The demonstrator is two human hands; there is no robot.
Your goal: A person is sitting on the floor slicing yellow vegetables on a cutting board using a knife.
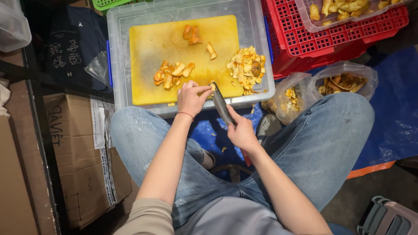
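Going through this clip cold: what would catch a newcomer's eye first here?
The yellow cutting board at top centre, lying on an upturned clear bin, with heaps of orange peel pieces on it. At its near edge the left hand pinches a small piece while the right hand holds a knife against it. A red crate stands at upper right.

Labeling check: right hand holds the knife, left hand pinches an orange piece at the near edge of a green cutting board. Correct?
Not quite: the head view shows a yellow cutting board, not green. The rest holds: right hand holds the knife, left hand pinches the orange piece at its near edge.
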